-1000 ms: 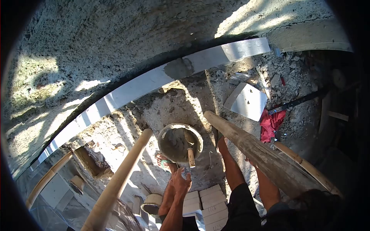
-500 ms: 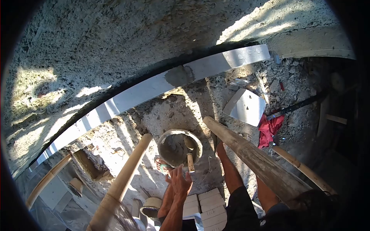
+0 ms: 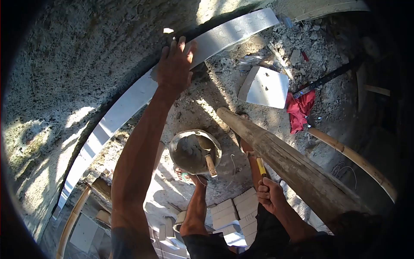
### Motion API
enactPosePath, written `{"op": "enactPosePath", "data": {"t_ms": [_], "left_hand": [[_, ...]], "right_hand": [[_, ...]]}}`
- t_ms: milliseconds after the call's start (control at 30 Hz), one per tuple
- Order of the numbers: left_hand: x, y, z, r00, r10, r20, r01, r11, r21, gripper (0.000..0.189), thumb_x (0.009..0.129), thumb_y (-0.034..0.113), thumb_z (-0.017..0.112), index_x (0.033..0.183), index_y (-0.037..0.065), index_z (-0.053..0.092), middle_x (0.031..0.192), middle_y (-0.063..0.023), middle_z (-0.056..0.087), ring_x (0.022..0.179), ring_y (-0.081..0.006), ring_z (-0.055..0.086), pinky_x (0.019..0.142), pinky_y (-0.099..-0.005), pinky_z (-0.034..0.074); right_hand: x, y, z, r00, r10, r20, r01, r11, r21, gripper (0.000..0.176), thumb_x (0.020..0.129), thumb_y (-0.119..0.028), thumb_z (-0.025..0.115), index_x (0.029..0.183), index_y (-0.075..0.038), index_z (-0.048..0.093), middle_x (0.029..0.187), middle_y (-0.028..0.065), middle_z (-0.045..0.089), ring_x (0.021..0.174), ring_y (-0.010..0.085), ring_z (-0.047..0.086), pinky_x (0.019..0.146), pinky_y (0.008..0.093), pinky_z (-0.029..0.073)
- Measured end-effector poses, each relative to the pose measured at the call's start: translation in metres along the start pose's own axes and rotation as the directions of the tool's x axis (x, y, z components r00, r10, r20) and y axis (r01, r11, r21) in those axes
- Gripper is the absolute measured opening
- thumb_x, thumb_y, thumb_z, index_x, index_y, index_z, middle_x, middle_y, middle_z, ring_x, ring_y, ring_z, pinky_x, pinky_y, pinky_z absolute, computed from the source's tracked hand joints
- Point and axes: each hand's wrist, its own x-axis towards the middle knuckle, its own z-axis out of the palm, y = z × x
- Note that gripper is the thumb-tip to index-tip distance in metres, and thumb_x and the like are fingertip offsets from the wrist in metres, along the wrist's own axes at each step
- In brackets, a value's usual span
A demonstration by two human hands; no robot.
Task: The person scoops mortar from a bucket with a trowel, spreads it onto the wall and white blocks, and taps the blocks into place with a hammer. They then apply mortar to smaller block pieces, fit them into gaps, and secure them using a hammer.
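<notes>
My left hand (image 3: 174, 69) lies with fingers spread on the pale curved strip (image 3: 123, 102) along the rough wall, over the spot with a grey mortar patch, now mostly hidden. Low on the right, my right hand (image 3: 271, 195) is closed around a slim tool with a yellow part (image 3: 261, 167); its exact kind does not show. Between my arms stands a round bucket (image 3: 174, 157) holding grey mortar. A trowel (image 3: 210, 165) rests in it, its wooden handle over the rim.
A thick wooden pole (image 3: 280, 151) slants past my right side, and a bamboo pole (image 3: 351, 155) lies beyond. A white block (image 3: 266, 88), red cloth (image 3: 300, 110) and rubble (image 3: 310, 52) are to the right. Stacked pale blocks (image 3: 225, 213) sit below.
My left hand has gone from beside the bucket up onto the pale strip. My right hand has come into view gripping the yellow tool. The view has shifted.
</notes>
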Motion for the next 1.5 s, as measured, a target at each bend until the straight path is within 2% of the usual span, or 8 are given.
{"op": "enactPosePath", "data": {"t_ms": [233,500,667,867,1233,1300,1333,1500], "left_hand": [[-0.008,-0.002,0.028,0.999,0.005,0.054,-0.015,0.985,0.175,0.078,0.075,0.010,0.071,0.145,0.016,0.036,0.140,-0.0170,0.042,0.121,-0.0303,0.050,0.111,-0.0439,0.030],[-0.010,-0.003,0.034,0.997,-0.005,0.076,-0.014,0.968,0.251,0.076,0.078,0.013,0.064,0.147,0.015,0.034,0.137,-0.0155,0.045,0.120,-0.0271,0.048,0.113,-0.0452,0.027],[-0.013,-0.006,0.045,1.000,0.018,-0.020,-0.013,0.976,0.216,0.067,0.079,0.012,0.061,0.144,0.014,0.042,0.136,-0.0146,0.047,0.119,-0.0263,0.048,0.114,-0.0446,0.025],[-0.011,-0.005,0.043,1.000,0.002,-0.008,-0.001,0.981,0.196,0.069,0.080,0.011,0.060,0.145,0.014,0.040,0.132,-0.0147,0.049,0.114,-0.0269,0.049,0.114,-0.0444,0.025],[-0.011,-0.002,0.039,0.999,-0.037,0.020,0.030,0.962,0.270,0.062,0.088,0.017,0.054,0.147,0.014,0.036,0.139,-0.0167,0.045,0.120,-0.0292,0.046,0.115,-0.0481,0.021],[-0.010,-0.002,0.036,1.000,-0.012,-0.022,0.018,0.959,0.284,0.054,0.089,0.015,0.051,0.143,0.015,0.044,0.136,-0.0170,0.050,0.115,-0.0294,0.049,0.114,-0.0479,0.025],[-0.010,-0.001,0.039,0.999,-0.011,-0.030,0.019,0.953,0.301,0.054,0.089,0.015,0.051,0.143,0.015,0.044,0.135,-0.0172,0.051,0.114,-0.0296,0.050,0.114,-0.0471,0.027],[-0.009,-0.003,0.040,0.998,0.012,-0.061,0.001,0.978,0.209,0.056,0.088,0.012,0.054,0.142,0.009,0.044,0.132,-0.0226,0.049,0.111,-0.0343,0.052,0.111,-0.0449,0.032]], "right_hand": [[-0.003,0.036,0.087,0.925,0.242,0.292,-0.175,0.956,-0.236,0.017,0.100,-0.026,0.048,0.095,-0.010,0.046,0.061,-0.0059,0.035,0.043,0.0032,0.031,0.037,0.0221,0.022],[0.180,0.009,0.243,0.862,-0.418,0.288,0.323,0.889,0.325,0.017,0.093,-0.014,0.044,0.077,-0.014,0.040,0.058,-0.0052,0.032,0.042,0.0069,0.028,0.039,0.0267,0.025],[0.227,-0.027,0.299,0.867,-0.498,0.026,0.413,0.746,0.522,0.018,0.092,-0.012,0.044,0.075,-0.014,0.039,0.061,0.0004,0.035,0.043,0.0147,0.030,0.041,0.0316,0.029],[0.216,-0.029,0.267,0.781,-0.272,0.562,0.174,0.959,0.222,0.017,0.094,-0.013,0.045,0.078,-0.013,0.039,0.057,-0.0049,0.031,0.042,0.0078,0.030,0.038,0.0265,0.024],[0.183,-0.021,0.246,0.831,-0.454,0.321,0.370,0.882,0.291,0.017,0.099,-0.019,0.048,0.084,-0.013,0.044,0.058,-0.0063,0.035,0.045,0.0067,0.036,0.040,0.0258,0.028],[0.208,-0.031,0.239,0.634,-0.586,0.504,0.286,0.783,0.552,0.019,0.100,-0.021,0.047,0.082,-0.015,0.045,0.059,-0.0049,0.039,0.047,0.0094,0.040,0.042,0.0284,0.032],[0.185,-0.044,0.261,0.791,-0.578,0.201,0.390,0.728,0.564,0.018,0.091,-0.014,0.051,0.079,-0.014,0.037,0.056,-0.0043,0.029,0.041,0.0081,0.029,0.038,0.0285,0.025],[0.188,-0.110,0.302,0.759,-0.649,-0.043,0.529,0.577,0.623,0.010,0.092,-0.013,0.047,0.085,-0.011,0.039,0.058,-0.0027,0.030,0.042,0.0109,0.030,0.039,0.0283,0.024]]}}
